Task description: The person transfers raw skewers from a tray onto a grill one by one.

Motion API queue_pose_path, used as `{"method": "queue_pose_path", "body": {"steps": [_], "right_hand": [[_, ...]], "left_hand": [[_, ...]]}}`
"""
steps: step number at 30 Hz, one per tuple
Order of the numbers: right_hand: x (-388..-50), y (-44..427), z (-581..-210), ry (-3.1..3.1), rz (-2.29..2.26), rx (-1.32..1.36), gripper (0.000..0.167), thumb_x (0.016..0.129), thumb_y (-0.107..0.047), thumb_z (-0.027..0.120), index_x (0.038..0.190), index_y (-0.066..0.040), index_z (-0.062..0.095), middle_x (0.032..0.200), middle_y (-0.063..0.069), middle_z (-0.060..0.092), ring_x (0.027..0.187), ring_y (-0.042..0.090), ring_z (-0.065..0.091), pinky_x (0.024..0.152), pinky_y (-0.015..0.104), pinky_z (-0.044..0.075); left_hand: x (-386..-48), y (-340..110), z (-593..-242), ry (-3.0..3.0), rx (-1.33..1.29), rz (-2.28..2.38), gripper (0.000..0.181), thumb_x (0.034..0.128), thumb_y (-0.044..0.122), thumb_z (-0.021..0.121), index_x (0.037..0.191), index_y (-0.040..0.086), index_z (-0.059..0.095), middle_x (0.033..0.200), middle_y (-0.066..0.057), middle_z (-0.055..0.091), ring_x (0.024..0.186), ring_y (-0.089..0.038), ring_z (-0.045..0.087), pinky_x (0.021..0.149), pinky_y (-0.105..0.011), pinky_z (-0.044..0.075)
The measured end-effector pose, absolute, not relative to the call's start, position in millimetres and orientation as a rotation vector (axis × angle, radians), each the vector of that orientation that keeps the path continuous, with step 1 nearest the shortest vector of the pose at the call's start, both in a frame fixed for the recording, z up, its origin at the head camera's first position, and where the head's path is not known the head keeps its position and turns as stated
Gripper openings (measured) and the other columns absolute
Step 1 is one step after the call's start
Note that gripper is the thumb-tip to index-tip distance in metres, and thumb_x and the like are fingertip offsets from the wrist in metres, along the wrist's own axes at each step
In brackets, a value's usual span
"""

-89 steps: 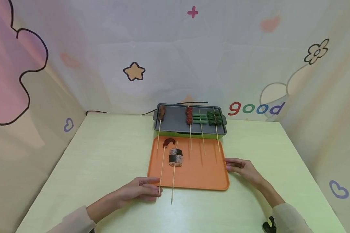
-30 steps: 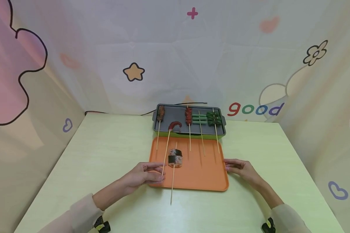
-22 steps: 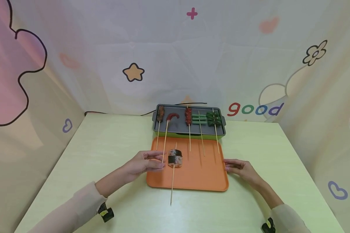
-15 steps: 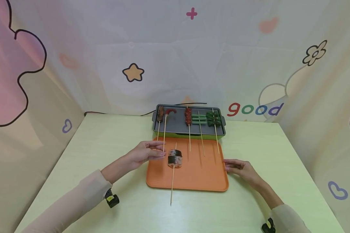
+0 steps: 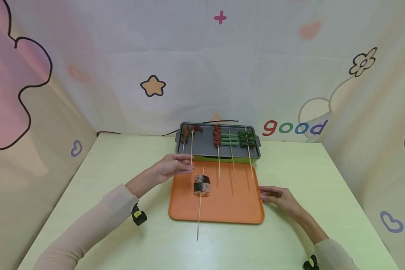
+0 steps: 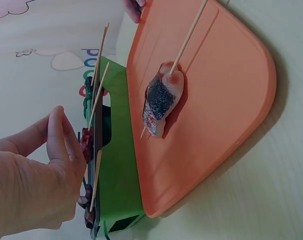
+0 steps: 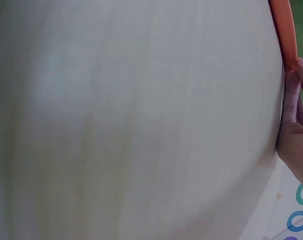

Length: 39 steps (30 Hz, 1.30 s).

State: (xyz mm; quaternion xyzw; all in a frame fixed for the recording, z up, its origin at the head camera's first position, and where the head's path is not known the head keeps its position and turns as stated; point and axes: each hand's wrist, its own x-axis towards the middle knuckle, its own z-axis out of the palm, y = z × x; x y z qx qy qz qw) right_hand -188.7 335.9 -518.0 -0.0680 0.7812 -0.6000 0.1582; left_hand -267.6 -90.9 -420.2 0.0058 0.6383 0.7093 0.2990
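My left hand [image 5: 173, 165] pinches the stick of a skewer with a dark red, curled, tentacle-like piece [image 5: 196, 129]. That piece is over the left part of the dark grill pan [image 5: 204, 146], beside a brown meat skewer [image 5: 185, 134]; whether it touches the pan is unclear. My right hand [image 5: 280, 197] grips the right edge of the orange tray [image 5: 233, 206], thumb and fingers at the rim. On the tray lies a skewer with a white, black-banded piece [image 5: 201, 185], its stick reaching past the front edge. In the left wrist view, the left hand [image 6: 41, 175] is beside the grill.
The grill pan also bears a red meat skewer [image 5: 217, 135], a green bean-like skewer [image 5: 230, 139] and a leafy green skewer [image 5: 246, 138]. Their sticks overhang the tray. A printed cloth [image 5: 189, 67] hangs behind the grill. A black cable [image 5: 170, 132] runs along the table's back edge.
My left hand has lifted the tentacle-like skewer from the tray and carried it forward, so its tip is now over the grill pan's left part. The right hand has stayed at the tray's edge.
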Motion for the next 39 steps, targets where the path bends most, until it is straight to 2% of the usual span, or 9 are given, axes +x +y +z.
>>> {"method": "queue_pose_path", "body": {"steps": [10,19,22,24,28,31,35,39], "right_hand": [[-187,334,-517,2.244,-1.725,-0.219,0.049,0.098,-0.010,0.068,0.139,0.014,0.053,0.125,0.016,0.072,0.101,-0.001,0.071,0.090,0.017,0.058],[-188,334,-517,2.237,-1.725,-0.207,0.050,0.098,-0.010,0.068,0.140,0.014,0.053,0.122,0.004,0.075,0.101,-0.002,0.071,0.090,0.017,0.058],[-188,334,-517,2.235,-1.727,-0.197,0.050,0.098,-0.010,0.068,0.140,0.014,0.053,0.123,0.005,0.075,0.101,-0.001,0.071,0.090,0.017,0.058],[-187,334,-516,2.237,-1.725,-0.195,0.050,0.098,-0.010,0.068,0.140,0.014,0.053,0.124,0.007,0.074,0.101,-0.001,0.071,0.090,0.017,0.058],[-187,334,-516,2.238,-1.723,-0.202,0.050,0.098,-0.011,0.068,0.140,0.013,0.053,0.124,0.010,0.074,0.100,0.000,0.071,0.090,0.017,0.058],[-187,334,-517,2.242,-1.715,-0.206,0.050,0.098,-0.012,0.068,0.140,0.013,0.054,0.122,0.007,0.075,0.100,0.000,0.071,0.090,0.017,0.058],[-187,333,-517,2.256,-1.710,-0.186,0.050,0.098,-0.012,0.068,0.139,0.012,0.055,0.121,0.004,0.075,0.100,0.001,0.072,0.089,0.018,0.059],[-187,332,-516,2.263,-1.706,-0.180,0.049,0.098,-0.012,0.068,0.139,0.012,0.056,0.126,0.015,0.072,0.100,0.000,0.071,0.089,0.018,0.059]], "left_hand": [[-267,-90,-426,1.782,0.021,1.892,0.055,0.0970,-0.009,0.059,0.150,-0.006,0.044,0.100,-0.005,0.075,0.086,-0.009,0.074,0.106,-0.042,0.050],[-265,-88,-427,1.927,0.077,1.854,0.056,0.0942,-0.011,0.063,0.148,-0.007,0.047,0.095,-0.006,0.075,0.082,-0.007,0.074,0.104,-0.049,0.051],[-265,-87,-427,1.958,0.093,1.840,0.056,0.0940,-0.011,0.063,0.147,-0.008,0.047,0.089,0.000,0.074,0.081,-0.007,0.073,0.104,-0.050,0.051],[-266,-87,-428,1.983,0.100,1.828,0.055,0.0938,-0.011,0.064,0.147,-0.008,0.048,0.089,0.000,0.074,0.081,-0.007,0.073,0.103,-0.050,0.053],[-267,-89,-430,2.077,0.100,1.788,0.053,0.0925,-0.008,0.067,0.144,-0.006,0.053,0.101,-0.014,0.076,0.083,-0.010,0.075,0.100,-0.050,0.055],[-267,-91,-431,2.164,0.121,1.752,0.051,0.0921,-0.006,0.069,0.142,-0.005,0.056,0.115,-0.023,0.074,0.088,-0.015,0.077,0.097,-0.049,0.057],[-264,-97,-429,2.222,0.172,1.731,0.051,0.0925,-0.005,0.068,0.141,-0.007,0.056,0.121,-0.027,0.071,0.095,-0.020,0.077,0.097,-0.050,0.058],[-254,-105,-426,2.209,0.193,1.716,0.051,0.0934,-0.004,0.067,0.142,-0.008,0.054,0.125,-0.030,0.068,0.096,-0.018,0.076,0.098,-0.050,0.057]]}}
